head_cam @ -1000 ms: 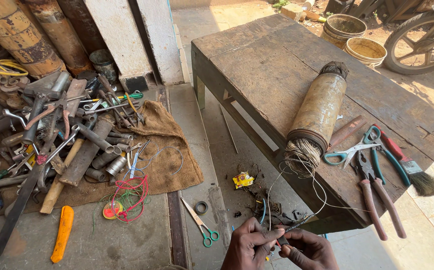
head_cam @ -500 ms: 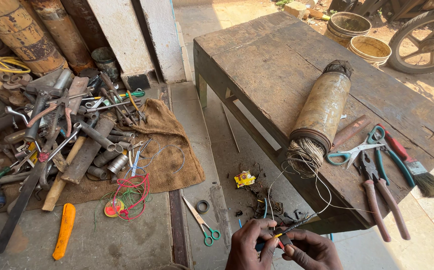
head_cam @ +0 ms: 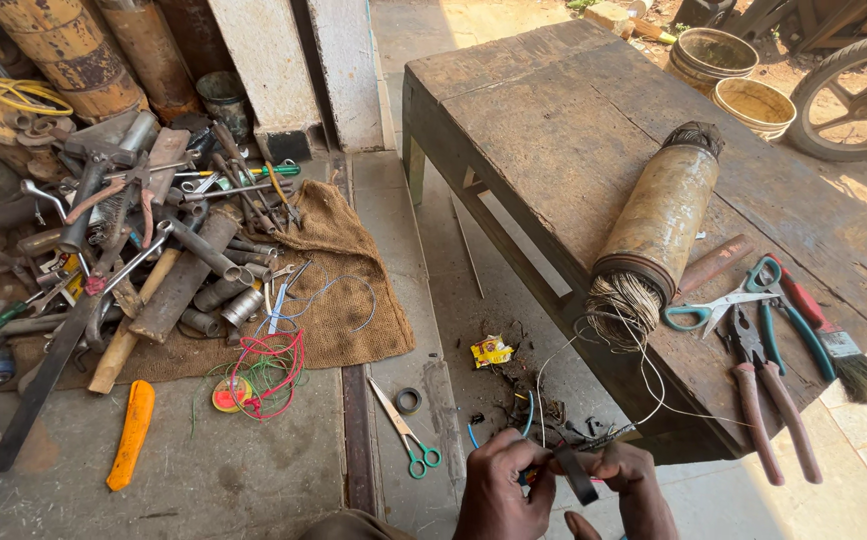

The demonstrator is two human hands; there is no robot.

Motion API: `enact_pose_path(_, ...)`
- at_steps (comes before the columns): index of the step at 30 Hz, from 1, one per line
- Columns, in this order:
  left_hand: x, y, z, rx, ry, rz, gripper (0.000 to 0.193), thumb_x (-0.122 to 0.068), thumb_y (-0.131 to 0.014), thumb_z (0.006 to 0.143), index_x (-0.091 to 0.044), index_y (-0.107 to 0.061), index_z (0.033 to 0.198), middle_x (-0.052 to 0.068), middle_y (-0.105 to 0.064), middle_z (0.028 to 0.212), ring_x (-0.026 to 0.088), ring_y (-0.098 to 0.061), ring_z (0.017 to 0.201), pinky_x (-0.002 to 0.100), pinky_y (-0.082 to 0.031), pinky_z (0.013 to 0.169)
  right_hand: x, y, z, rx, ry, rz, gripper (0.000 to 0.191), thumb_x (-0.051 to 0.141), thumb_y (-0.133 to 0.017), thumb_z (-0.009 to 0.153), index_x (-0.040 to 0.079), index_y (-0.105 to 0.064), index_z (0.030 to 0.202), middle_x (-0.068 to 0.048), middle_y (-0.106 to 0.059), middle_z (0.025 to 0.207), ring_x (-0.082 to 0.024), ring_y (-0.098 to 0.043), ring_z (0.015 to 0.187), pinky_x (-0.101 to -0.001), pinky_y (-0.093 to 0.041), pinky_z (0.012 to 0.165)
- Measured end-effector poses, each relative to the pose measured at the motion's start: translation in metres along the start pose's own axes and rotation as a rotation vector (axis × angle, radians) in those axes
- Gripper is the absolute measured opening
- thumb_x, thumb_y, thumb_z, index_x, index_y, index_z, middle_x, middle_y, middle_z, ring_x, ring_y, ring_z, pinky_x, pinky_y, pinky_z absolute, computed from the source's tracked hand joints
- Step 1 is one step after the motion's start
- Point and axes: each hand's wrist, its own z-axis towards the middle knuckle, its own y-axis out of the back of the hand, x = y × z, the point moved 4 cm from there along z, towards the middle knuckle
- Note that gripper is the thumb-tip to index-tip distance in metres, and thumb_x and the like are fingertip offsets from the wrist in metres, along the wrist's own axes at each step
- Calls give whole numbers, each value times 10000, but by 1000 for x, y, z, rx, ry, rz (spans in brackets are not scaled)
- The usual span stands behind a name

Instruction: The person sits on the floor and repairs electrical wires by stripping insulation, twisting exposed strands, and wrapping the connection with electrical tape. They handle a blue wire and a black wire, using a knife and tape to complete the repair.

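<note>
My left hand (head_cam: 502, 488) and my right hand (head_cam: 636, 490) are together at the bottom middle, fingers closed around a small bundle of wire ends (head_cam: 566, 455) and a strip of black tape (head_cam: 578, 476). Thin pale wires (head_cam: 644, 385) run from the bundle up to the frayed end of a long cylindrical wound coil (head_cam: 659, 225) lying on the worn wooden bench (head_cam: 554, 130). Beside the coil lie green-handled scissors (head_cam: 716, 308), pliers with reddish handles (head_cam: 762, 395) and a paintbrush (head_cam: 839, 345).
A burlap sack (head_cam: 339, 290) on the concrete floor carries a heap of wrenches, hammers and metal parts (head_cam: 124, 240). Nearby lie red wire (head_cam: 272, 370), an orange handle (head_cam: 132, 432), small scissors (head_cam: 406, 432), a tape roll (head_cam: 409, 401). Buckets (head_cam: 719, 55) and a wheel (head_cam: 859, 90) stand behind the bench.
My hands have stayed low at the frame's bottom, working the wire ends; the black tape strip now shows between them. The view has shifted slightly.
</note>
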Motion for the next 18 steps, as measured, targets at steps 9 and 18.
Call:
enact_pose_path(9, -6, -12, -13, 54, -183, 67, 66, -6, -742, 886, 14, -680, 873, 192, -642, 830, 328, -742, 756, 470, -562, 658, 77, -1, 99, 411, -57, -634, 245, 291, -680, 934, 88, -604, 1049, -92, -713, 890, -311, -689, 918, -420, -521, 848)
enact_pose_path(18, -13, 6, -11, -32, -227, 71, 236, -29, -732, 905, 14, -748, 1137, 199, -694, 930, 324, -747, 836, 434, -604, 730, 96, 11, 105, 788, 170, -501, 188, 230, -671, 903, 62, -692, 984, -88, -705, 880, -299, -680, 882, -442, -499, 793)
